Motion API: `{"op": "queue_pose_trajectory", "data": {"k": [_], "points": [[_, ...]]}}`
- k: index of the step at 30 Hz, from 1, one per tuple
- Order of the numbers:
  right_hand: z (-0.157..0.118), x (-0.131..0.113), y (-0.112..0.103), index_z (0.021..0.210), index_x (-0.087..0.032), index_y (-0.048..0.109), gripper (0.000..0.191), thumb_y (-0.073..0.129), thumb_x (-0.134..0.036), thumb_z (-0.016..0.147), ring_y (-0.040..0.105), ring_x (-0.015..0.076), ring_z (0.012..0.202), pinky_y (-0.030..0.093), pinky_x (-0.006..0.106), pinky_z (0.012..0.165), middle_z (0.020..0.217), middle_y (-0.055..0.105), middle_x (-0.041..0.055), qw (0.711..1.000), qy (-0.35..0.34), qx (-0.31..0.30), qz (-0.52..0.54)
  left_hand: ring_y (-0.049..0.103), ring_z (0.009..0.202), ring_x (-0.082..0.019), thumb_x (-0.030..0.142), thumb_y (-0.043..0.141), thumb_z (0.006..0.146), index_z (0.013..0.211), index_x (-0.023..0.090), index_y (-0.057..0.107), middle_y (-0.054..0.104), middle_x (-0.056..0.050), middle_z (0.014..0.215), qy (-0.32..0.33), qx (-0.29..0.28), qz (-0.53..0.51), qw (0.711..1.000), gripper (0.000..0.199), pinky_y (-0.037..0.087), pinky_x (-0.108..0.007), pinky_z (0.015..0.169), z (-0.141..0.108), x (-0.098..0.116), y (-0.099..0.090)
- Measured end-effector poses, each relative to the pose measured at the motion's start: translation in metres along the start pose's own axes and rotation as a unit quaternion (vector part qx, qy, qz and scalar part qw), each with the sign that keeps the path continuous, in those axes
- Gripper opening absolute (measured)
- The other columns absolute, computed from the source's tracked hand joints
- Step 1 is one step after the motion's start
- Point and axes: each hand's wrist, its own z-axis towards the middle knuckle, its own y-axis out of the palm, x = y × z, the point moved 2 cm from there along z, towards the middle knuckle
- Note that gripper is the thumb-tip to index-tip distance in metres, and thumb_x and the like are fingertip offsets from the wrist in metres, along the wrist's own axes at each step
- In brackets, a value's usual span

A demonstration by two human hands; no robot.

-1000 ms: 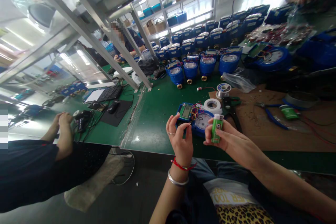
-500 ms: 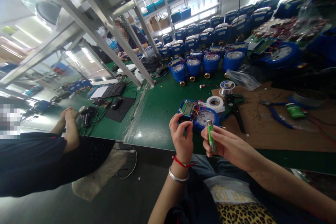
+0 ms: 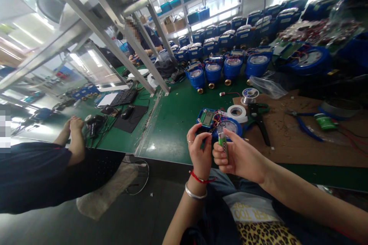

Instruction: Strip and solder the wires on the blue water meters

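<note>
My right hand [image 3: 240,157] is closed round a green lighter [image 3: 223,147], held upright with its metal top level with my left fingertips. My left hand [image 3: 199,147] pinches thumb and forefinger together on what looks like a thin wire, though the tips hide most of it. Just beyond both hands a blue water meter [image 3: 230,126] lies on the green bench, with a bundle of coloured wires [image 3: 220,116] and a small display board [image 3: 207,118] at its left side. Part of the meter is hidden behind my right hand.
White tape [image 3: 237,111], a solder spool [image 3: 250,95], wire strippers [image 3: 258,120] and a green bottle [image 3: 324,121] lie right of the meter. Several blue meters [image 3: 212,71] stand behind. At left are a mouse [image 3: 127,111] and a co-worker's clasped hands [image 3: 76,124].
My right hand has moved left with the lighter, bringing it close to my left fingertips. The lighter has turned slightly. My left hand keeps its pinch in nearly the same place.
</note>
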Motion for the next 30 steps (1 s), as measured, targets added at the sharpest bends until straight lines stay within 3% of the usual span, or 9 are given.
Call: {"op": "queue_pose_trajectory", "data": {"k": [10, 30], "points": [[0.0105, 0.0018, 0.0022, 0.063, -0.016, 0.041, 0.041, 0.031, -0.043, 0.092, 0.028, 0.0049, 0.041, 0.013, 0.016, 0.04, 0.052, 0.027, -0.0066, 0.995, 0.024, 0.03, 0.09, 0.053, 0.119, -0.022, 0.021, 0.061, 0.089, 0.089, 0.022, 0.067, 0.054, -0.007, 0.131, -0.005, -0.01, -0.006, 1.0, 0.006, 0.044, -0.041, 0.099, -0.0008, -0.0027, -0.0011], [0.0093, -0.0008, 0.0047, 0.071, -0.015, 0.044, 0.031, 0.04, -0.039, 0.091, 0.036, 0.0047, 0.044, 0.018, 0.015, 0.04, 0.056, 0.035, -0.0056, 0.996, 0.038, 0.023, 0.075, 0.054, 0.118, -0.022, 0.021, 0.062, 0.088, 0.088, 0.022, 0.068, 0.055, -0.006, 0.13, -0.022, -0.011, -0.014, 1.0, 0.006, 0.043, -0.041, 0.099, -0.0006, -0.0014, -0.0007]]}}
